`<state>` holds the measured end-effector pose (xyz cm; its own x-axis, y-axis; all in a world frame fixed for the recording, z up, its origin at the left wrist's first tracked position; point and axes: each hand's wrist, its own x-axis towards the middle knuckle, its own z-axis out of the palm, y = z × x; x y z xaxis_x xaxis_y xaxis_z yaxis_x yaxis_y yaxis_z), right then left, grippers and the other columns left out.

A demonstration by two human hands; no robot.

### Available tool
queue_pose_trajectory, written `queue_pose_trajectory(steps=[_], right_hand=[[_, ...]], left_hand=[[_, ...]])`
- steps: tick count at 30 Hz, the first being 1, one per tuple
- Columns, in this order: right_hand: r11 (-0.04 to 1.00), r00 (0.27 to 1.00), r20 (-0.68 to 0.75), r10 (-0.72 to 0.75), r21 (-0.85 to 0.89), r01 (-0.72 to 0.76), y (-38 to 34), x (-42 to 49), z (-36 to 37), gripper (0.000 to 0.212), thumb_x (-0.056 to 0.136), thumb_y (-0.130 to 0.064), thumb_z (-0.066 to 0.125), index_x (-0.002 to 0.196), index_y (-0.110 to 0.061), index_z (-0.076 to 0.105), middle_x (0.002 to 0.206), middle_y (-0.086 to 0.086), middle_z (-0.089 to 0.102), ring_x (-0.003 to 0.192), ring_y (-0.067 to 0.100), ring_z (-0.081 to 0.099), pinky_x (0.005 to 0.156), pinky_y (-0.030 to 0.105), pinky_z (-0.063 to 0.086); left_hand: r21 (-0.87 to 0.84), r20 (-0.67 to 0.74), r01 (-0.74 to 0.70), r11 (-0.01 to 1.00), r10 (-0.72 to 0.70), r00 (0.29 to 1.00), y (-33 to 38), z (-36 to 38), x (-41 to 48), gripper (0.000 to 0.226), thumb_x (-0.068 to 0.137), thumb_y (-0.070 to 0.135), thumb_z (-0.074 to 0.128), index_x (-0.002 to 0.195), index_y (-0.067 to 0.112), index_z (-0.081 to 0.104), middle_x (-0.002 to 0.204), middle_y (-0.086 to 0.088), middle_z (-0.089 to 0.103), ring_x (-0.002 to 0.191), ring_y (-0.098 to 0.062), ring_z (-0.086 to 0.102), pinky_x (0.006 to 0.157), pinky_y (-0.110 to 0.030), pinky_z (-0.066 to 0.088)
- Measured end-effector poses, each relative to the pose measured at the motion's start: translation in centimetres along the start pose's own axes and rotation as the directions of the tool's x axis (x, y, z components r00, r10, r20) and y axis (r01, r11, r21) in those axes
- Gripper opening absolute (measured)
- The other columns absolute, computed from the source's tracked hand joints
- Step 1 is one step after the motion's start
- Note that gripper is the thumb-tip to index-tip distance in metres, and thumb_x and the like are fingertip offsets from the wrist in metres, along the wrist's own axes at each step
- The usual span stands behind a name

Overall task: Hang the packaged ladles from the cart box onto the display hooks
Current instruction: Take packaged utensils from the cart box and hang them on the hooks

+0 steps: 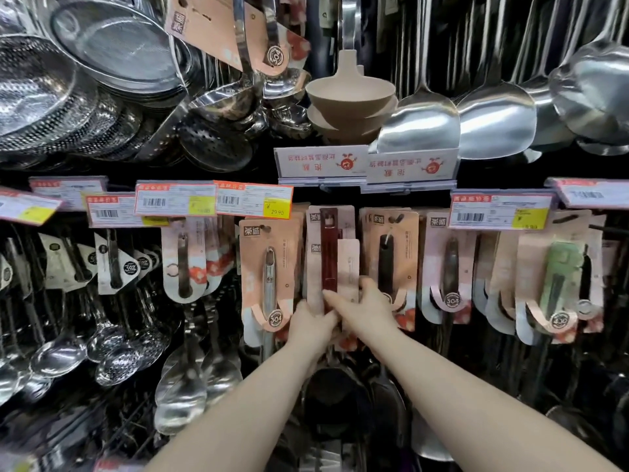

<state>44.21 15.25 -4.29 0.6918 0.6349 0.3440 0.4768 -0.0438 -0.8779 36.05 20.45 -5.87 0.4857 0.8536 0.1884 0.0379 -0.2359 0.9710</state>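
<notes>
cardboard backing on the packaged ladle (329,257) looks light but bendy, so both hands' grip, left hand (311,320) and right hand (366,310), closes around its stiff dark handle.

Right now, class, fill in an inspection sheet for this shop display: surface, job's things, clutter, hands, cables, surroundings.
Surface: no table; a dark hook wall with hanging goods.
Job's things: red-handled ladle pack held up at the middle hook; cart box not in view.
Clutter: price tags, apology signs.
Hands: left hand and right hand both grip the pack's lower end.
Cables: nothing seen.
Surroundings: strainers upper left, beige ladles above, steel spatulas upper right, spoons lower left.
</notes>
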Motion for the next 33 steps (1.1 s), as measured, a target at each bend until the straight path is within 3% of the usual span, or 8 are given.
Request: queue_pose_trajectory(steps=[9,13,18,22,25,27,31,33], right_hand=[[0.990,0.994,-0.023,-0.108,-0.097,0.106,0.3,-0.7,0.3,0.044,0.076,-0.049,0.065,0.106,-0.018,0.058,0.098,-0.004,0.062,0.093,0.014,0.059,0.066,0.023,0.043],[0.990,0.995,-0.026,-0.095,-0.107,0.092,0.2,-1.5,0.0,0.046,0.076,-0.048,0.066,0.109,-0.018,0.058,0.100,-0.003,0.064,0.093,0.015,0.060,0.074,0.027,0.048],[0.989,0.994,-0.013,-0.105,-0.109,0.103,0.5,-2.3,-0.2,0.026,0.079,-0.044,0.066,0.096,-0.029,0.055,0.086,-0.015,0.060,0.085,0.009,0.059,0.062,0.018,0.044],[0.989,0.997,-0.001,-0.079,-0.125,0.078,0.4,-2.8,-0.3,0.033,0.080,-0.042,0.065,0.106,-0.022,0.058,0.101,-0.004,0.065,0.094,0.014,0.061,0.079,0.030,0.052],[0.985,0.997,0.015,-0.073,-0.154,0.074,0.2,-2.9,-0.3,0.033,0.081,-0.037,0.065,0.108,-0.020,0.058,0.103,-0.002,0.063,0.095,0.015,0.060,0.083,0.032,0.051],[0.982,0.997,0.016,-0.072,-0.175,0.074,0.1,-3.0,-0.4,0.032,0.081,-0.037,0.065,0.108,-0.021,0.058,0.099,-0.005,0.063,0.092,0.014,0.059,0.080,0.031,0.051],[0.977,0.998,0.007,-0.066,-0.205,0.066,-0.2,-3.3,-0.4,0.036,0.082,-0.038,0.064,0.110,-0.017,0.058,0.104,0.000,0.064,0.096,0.017,0.060,0.079,0.030,0.049],[0.970,0.998,-0.001,-0.064,-0.234,0.062,-0.3,-3.4,-0.4,0.036,0.083,-0.038,0.063,0.109,-0.015,0.058,0.107,0.003,0.063,0.100,0.020,0.059,0.078,0.030,0.046]], left_hand=[[-0.087,-0.002,0.086,0.992,-0.087,0.996,-0.8,0.1,0.1,0.055,0.080,0.026,0.064,0.124,0.003,0.041,0.103,-0.018,0.064,0.082,-0.026,0.066,0.059,-0.031,0.054],[-0.034,0.043,0.124,0.992,-0.123,0.992,-0.6,-0.1,-0.1,0.069,0.084,0.026,0.059,0.137,0.005,0.020,0.111,-0.010,0.054,0.077,-0.016,0.057,0.048,-0.019,0.047],[0.014,0.140,0.162,0.987,-0.162,0.977,-0.7,-0.7,-1.0,0.082,0.086,0.027,0.057,0.146,0.017,0.003,0.133,-0.014,0.047,0.100,-0.022,0.055,0.072,-0.029,0.048],[-0.027,0.152,0.128,0.991,-0.123,0.981,-0.8,-1.0,-1.6,0.069,0.085,0.022,0.059,0.140,0.015,0.019,0.101,-0.004,0.060,0.080,-0.013,0.062,0.059,-0.025,0.053],[-0.047,0.160,0.096,0.994,-0.087,0.983,-0.8,-1.0,-1.7,0.063,0.083,0.016,0.058,0.139,0.017,0.029,0.110,-0.009,0.064,0.090,-0.019,0.066,0.071,-0.033,0.059],[-0.067,0.167,0.070,0.995,-0.058,0.984,-0.6,-1.2,-2.0,0.063,0.082,0.016,0.059,0.139,0.019,0.030,0.115,-0.009,0.063,0.087,-0.015,0.066,0.061,-0.025,0.057],[-0.039,0.194,0.087,0.995,-0.078,0.978,-0.2,-1.7,-2.9,0.081,0.084,0.022,0.059,0.147,0.021,0.008,0.106,0.000,0.061,0.081,-0.009,0.061,0.065,-0.025,0.054],[-0.032,0.207,0.102,0.994,-0.093,0.974,-0.1,-1.9,-3.4,0.089,0.085,0.022,0.059,0.147,0.021,-0.005,0.123,-0.004,0.056,0.099,-0.016,0.059,0.081,-0.031,0.053]])
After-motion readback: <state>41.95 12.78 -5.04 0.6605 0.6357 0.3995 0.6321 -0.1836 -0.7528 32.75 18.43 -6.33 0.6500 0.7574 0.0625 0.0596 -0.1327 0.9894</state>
